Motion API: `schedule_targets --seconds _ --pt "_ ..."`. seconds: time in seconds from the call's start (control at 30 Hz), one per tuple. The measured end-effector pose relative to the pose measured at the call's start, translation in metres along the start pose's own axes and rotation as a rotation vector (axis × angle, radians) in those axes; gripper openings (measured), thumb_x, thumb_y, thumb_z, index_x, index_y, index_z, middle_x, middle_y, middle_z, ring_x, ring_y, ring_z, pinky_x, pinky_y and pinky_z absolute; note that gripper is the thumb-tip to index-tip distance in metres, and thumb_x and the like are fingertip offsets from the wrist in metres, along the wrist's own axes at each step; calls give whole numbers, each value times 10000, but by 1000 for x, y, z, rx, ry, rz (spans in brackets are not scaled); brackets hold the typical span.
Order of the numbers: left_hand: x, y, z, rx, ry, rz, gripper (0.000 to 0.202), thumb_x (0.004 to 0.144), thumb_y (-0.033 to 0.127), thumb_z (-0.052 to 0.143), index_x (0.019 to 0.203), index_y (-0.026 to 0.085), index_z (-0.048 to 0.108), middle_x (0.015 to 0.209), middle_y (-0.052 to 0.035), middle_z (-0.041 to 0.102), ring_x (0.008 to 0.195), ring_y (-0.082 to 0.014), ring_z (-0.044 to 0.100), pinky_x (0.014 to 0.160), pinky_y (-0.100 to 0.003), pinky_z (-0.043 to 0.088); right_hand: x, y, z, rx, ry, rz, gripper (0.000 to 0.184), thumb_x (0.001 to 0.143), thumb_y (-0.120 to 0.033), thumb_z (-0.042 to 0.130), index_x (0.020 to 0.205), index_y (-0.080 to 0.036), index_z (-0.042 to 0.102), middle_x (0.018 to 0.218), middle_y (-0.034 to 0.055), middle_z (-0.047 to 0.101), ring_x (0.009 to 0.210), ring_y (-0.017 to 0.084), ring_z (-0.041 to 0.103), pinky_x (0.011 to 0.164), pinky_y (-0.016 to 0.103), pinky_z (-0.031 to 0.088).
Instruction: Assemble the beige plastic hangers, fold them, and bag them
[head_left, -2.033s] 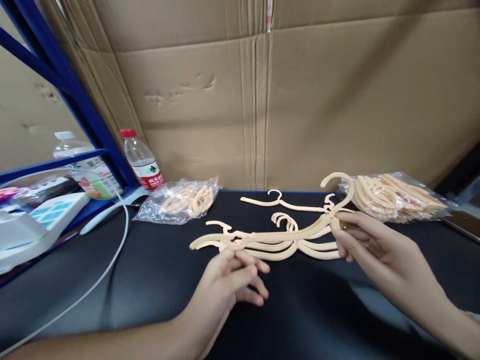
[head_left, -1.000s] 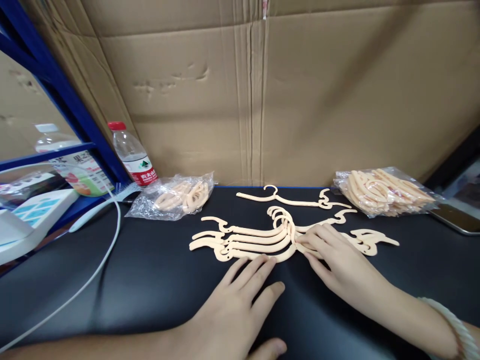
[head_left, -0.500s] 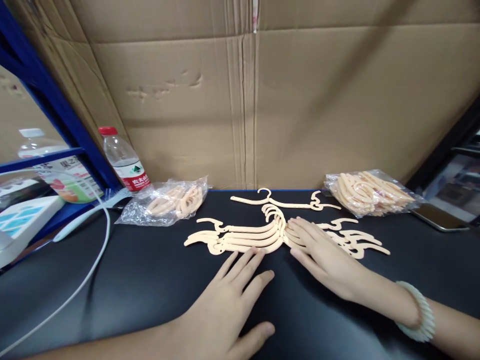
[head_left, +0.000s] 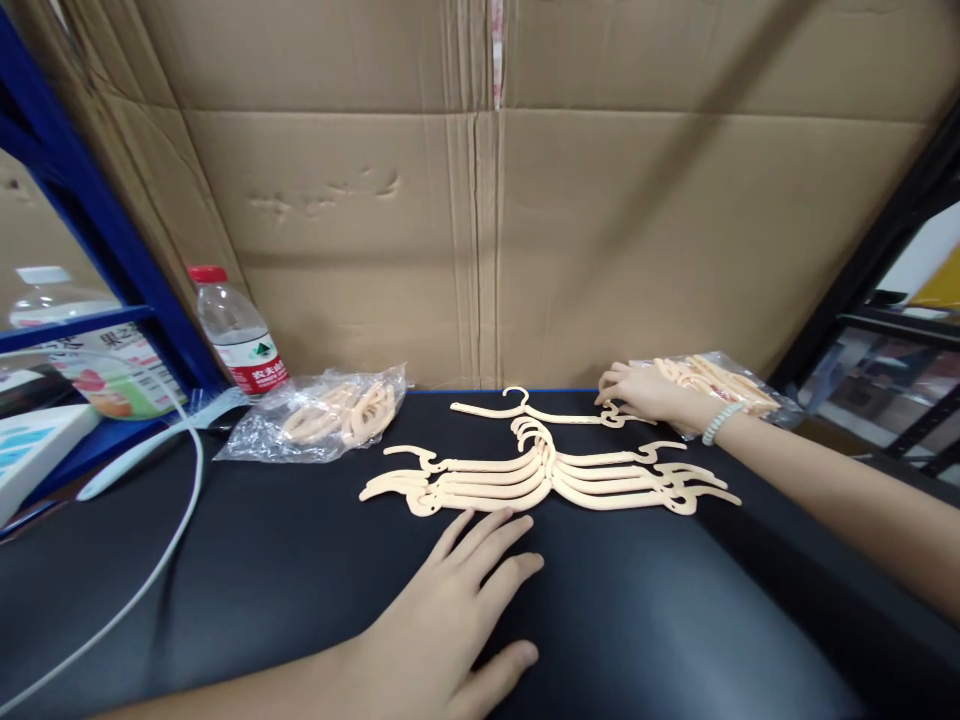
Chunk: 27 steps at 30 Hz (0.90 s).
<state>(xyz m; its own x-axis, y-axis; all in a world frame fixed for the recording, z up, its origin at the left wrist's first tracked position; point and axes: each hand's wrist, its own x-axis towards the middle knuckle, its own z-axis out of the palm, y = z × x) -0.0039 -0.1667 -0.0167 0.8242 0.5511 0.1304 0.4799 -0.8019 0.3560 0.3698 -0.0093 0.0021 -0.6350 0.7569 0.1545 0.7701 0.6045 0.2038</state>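
Bottom centre: left hand lies flat on the black table, fingers spread, holding nothing, fingertips just short of the stacked hangers at mid-frame. Beyond these, a single hanger lies alone near the table's far edge. Right of centre, the right hand reaches to this hanger's right end, fingers curled at it; grip cannot be told. Bagged hangers just behind. Left: smaller bag, water bottle, white cable. Cardboard wall at back.

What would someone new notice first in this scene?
A fanned stack of cream plastic hangers lies mid-way across the black table. The left hand rests flat just in front of it, while the right hand reaches the far single cream hanger beside a clear bag of hangers.
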Motion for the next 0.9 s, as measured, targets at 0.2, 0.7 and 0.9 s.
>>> schedule_targets --seconds 0.2,0.7,0.9 --pt "-1 -3 2 -37 34 23 531 838 254 602 1356 241 482 1485 -119 409 1381 -355 326 1105 -597 285 6 2 3 23 -15 -26 187 822 -123 528 844 -161 710 855 96 614 841 215 512 744 314 398" --pt "1 2 0 -296 225 -12 372 860 201 546 1230 232 524 1309 -90 561 1229 -255 498 1053 -414 412 15 -88 -42 524 621 183 95 770 -180 530 856 -209 503 705 -15 566 589 118 525 572 239 438" --pt "10 -2 2 -790 350 -220 258 908 316 542 1143 210 562 1137 -85 620 1011 -215 596 911 -361 476 11 -172 -59 901 593 -1 113 788 -129 547 858 -215 523 757 -19 578 658 122 571 612 237 473"
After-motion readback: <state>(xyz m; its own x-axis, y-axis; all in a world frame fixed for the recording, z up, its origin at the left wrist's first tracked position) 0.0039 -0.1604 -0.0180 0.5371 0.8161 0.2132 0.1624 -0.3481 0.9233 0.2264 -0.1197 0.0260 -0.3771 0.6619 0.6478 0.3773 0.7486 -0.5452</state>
